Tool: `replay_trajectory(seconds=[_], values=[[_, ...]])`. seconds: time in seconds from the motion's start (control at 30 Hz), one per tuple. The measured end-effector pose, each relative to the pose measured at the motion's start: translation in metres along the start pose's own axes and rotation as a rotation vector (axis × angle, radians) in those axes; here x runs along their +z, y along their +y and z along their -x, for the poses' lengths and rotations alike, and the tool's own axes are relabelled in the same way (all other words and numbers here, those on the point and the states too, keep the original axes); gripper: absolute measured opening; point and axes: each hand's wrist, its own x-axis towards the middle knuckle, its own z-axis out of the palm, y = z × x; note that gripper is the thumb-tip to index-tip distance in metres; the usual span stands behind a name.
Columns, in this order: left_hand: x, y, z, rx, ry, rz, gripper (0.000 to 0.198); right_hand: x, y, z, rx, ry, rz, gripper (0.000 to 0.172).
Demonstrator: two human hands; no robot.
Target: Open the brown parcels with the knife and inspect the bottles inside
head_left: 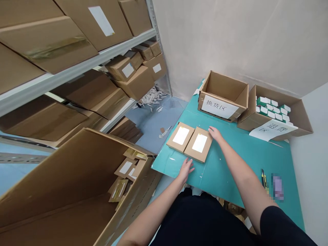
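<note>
Two flat, rectangular brown cardboard boxes [197, 143], each with a white label, lie side by side on the left part of the teal-covered table [217, 174].

Largest in view is the pale metal shelving rack [77, 69] at the left, loaded with brown cartons on several levels. Below it stands a deep, open-topped brown cardboard carton [77, 164], with labelled flat packages [125, 167] at its right end. The table adjoins this carton on the right. Two open brown cardboard bins stand at the table's far side: the right bin [297, 112] contains small white-and-green boxes [275, 111]; the left bin [228, 85] carries a white paper sign (handwritten in black) on its front.

The two flat boxes come next in size. The right hand [215, 133] is at the far right corner of the right-hand box, fingers extended; whether they touch it cannot be determined. The left hand [186, 169] is just beside the near edge, palm inward, fingers extended and parted.

At the table's right side lie a purple object [277, 187] (pixelated) and a slim black-and-yellow cutter [264, 179].
</note>
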Motion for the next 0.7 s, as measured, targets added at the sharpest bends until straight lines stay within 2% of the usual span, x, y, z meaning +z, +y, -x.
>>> replay_trajectory(seconds=[0.13,0.27,0.37,0.47,0.6,0.7], values=[[0.013,0.000,-0.008,0.095,-0.008,0.032,0.064,0.009,0.011,-0.005,0.061,-0.094,0.125,0.043],[0.019,-0.004,-0.010,0.167,-0.031,0.027,0.065,0.006,0.033,0.027,0.101,-0.073,0.194,0.042],[0.021,-0.011,-0.010,0.183,-0.050,-0.011,0.070,-0.011,0.059,0.070,0.139,0.005,0.190,0.041],[0.027,-0.022,-0.011,0.224,-0.133,-0.074,0.072,-0.034,0.096,0.128,0.195,0.109,0.129,0.042],[0.045,-0.039,-0.018,0.323,-0.235,-0.225,0.070,-0.059,0.147,0.214,0.298,0.247,-0.029,0.051],[0.062,-0.042,-0.029,0.306,-0.252,-0.379,0.068,-0.072,0.176,0.256,0.360,0.316,-0.177,0.054]])
